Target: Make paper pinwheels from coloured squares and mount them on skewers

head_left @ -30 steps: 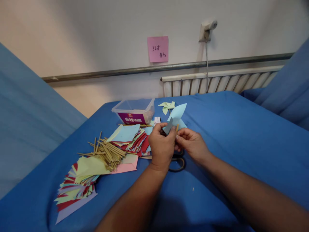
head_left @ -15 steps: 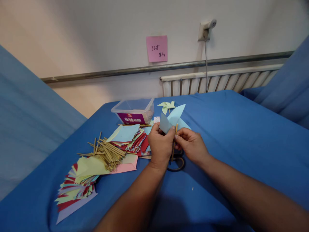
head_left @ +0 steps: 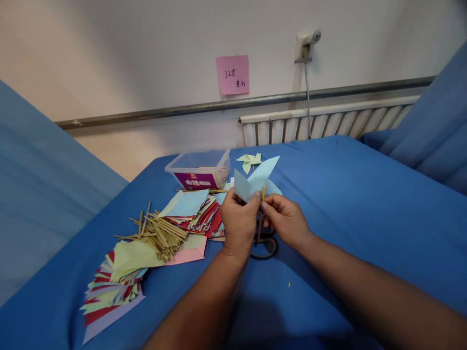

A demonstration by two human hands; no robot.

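Observation:
My left hand (head_left: 239, 223) pinches a light blue folded paper pinwheel (head_left: 255, 180) just above the blue cloth, its flaps sticking up and to the right. My right hand (head_left: 286, 221) is close beside it, fingertips gripping a thin wooden stick (head_left: 261, 210) that stands upright against the back of the paper. Both hands meet at the pinwheel's middle. Black scissors (head_left: 265, 248) lie on the cloth under my hands, partly hidden.
A pile of wooden sticks (head_left: 160, 232) and stacks of coloured paper squares (head_left: 195, 211) lie to the left, with more cut paper (head_left: 116, 282) nearer me. A clear plastic box (head_left: 200, 168) and a pale green pinwheel (head_left: 250, 161) sit behind. Blue cloth table (head_left: 365, 204); radiator (head_left: 328, 124) at the wall.
My left hand has turned the blue paper so a flap now stands wider to the left. The stick in my right hand shows more and sits upright behind the paper.

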